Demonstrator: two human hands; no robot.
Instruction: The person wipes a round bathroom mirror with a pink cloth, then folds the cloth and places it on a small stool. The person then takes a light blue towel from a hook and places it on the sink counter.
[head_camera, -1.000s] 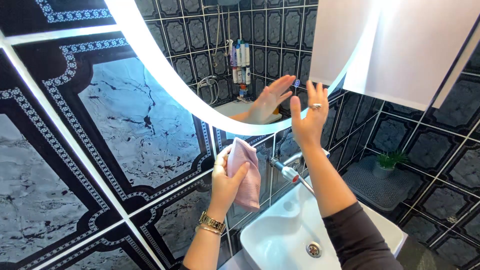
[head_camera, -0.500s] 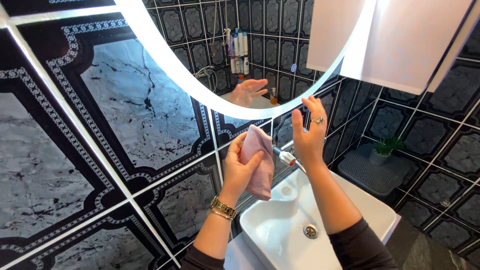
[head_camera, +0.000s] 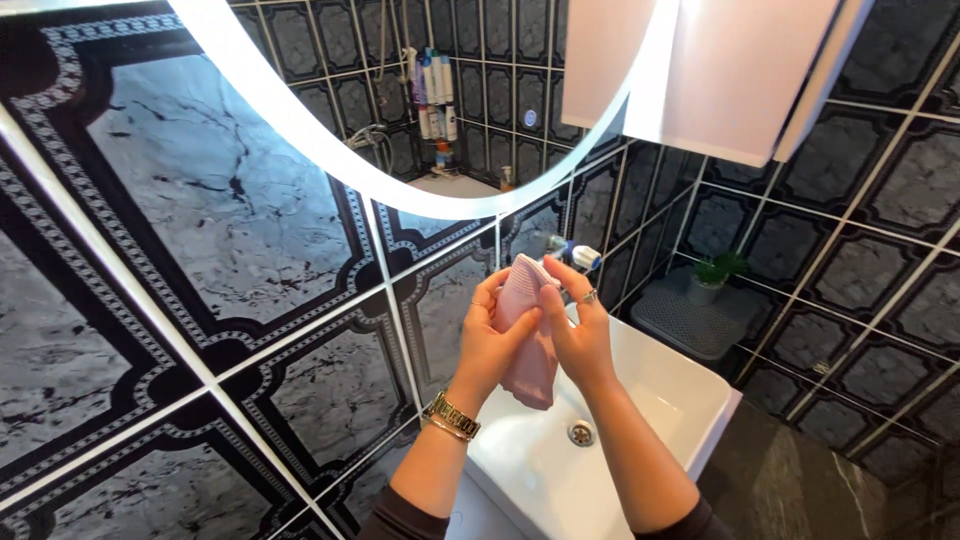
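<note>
Hands meet in the middle of the frame over the white square sink (head_camera: 690, 400). The left hand (head_camera: 490, 345) grips the soft pink folded cloth (head_camera: 528, 340) upright, fingers closed around it. The right hand (head_camera: 578, 335) pinches its top edge, steadying it.

We see the pink cloth (head_camera: 527, 335) only in part: its middle lies behind the left hand (head_camera: 492, 345) and the right hand (head_camera: 577, 340), which close on it from either side. The faucet (head_camera: 572, 253) is mostly hidden behind cloth and fingers; only its tip shows. The oval mirror (head_camera: 440, 120) is cut off by the top edge, as is the white cabinet (head_camera: 730, 70). The bottles (head_camera: 432, 95) reflected in the mirror are too small for us to tell apart. The sink's (head_camera: 680, 400) near rim is hidden behind the forearms.
</note>
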